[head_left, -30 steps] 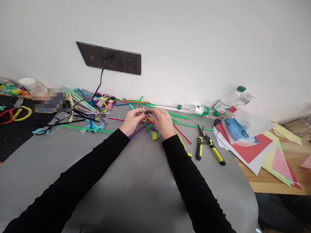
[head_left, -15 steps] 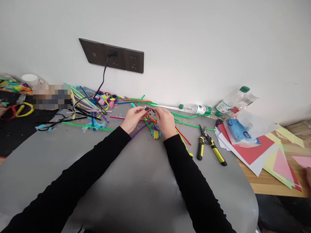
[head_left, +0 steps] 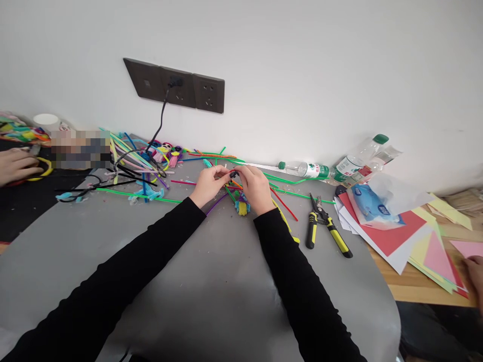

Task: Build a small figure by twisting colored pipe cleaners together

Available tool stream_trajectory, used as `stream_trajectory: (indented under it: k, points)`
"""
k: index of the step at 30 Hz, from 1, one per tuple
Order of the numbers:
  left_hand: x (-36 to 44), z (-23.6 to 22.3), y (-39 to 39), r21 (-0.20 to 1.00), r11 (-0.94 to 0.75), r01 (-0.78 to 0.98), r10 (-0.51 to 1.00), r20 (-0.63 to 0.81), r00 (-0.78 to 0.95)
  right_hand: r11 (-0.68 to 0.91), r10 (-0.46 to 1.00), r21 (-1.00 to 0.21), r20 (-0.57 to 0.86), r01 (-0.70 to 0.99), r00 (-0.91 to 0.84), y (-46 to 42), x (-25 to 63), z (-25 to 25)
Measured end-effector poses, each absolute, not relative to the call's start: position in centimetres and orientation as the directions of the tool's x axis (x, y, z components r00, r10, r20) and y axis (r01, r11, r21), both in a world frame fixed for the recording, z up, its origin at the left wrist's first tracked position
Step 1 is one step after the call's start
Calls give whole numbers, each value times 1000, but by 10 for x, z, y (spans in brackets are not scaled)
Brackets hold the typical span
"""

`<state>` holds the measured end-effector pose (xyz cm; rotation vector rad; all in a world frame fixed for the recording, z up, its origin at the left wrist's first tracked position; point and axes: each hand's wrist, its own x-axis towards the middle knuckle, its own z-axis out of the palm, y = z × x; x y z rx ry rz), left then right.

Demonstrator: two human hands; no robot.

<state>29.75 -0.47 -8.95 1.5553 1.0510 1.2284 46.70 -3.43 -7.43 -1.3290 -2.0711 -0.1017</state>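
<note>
Checking alignment: where is the red pipe cleaner (head_left: pixel 234 170)?

Between left hand (head_left: pixel 209 185) and right hand (head_left: pixel 256 190), both pinching it, fingers nearly closed; its visible bit runs crosswise, neither hand nearer.

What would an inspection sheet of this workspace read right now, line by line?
Surface: gray tabletop, littered toward the wall.
Work pieces: small red piece, mostly hidden; blue-and-yellow fuzzy piece below.
Clutter: pipe cleaners strewn about; pliers at right, handles spread.
Grip: left hand and right hand together, pinching the red piece.
Cables: black cable plugged into the wall socket panel.
Surroundings: co-worker's hand at scissors, left; another hand by pink paper, right.
</note>
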Motion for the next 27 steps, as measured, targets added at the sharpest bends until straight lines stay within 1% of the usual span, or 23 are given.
stream_trajectory:
  k: [4,7,15,20,27]
  points:
    - [299,-89,-4,981,-179,-69,975,187,119,470,780,-249,567,847,-266,-35,465,-73]
    - [301,-90,-5,977,-174,-124,980,184,74,457,794,-233,543,859,-275,-34,463,-74]
    - [303,-95,-4,977,-179,-119,982,184,35,446,797,-238,544,863,-262,-34,460,-77]
    - [302,-93,-5,974,-191,-122,981,195,17,440,786,-218,562,871,-256,-34,459,-79]
    - [304,-90,-7,979,-141,-145,985,153,78,451,769,-233,590,862,-244,-33,463,-79]
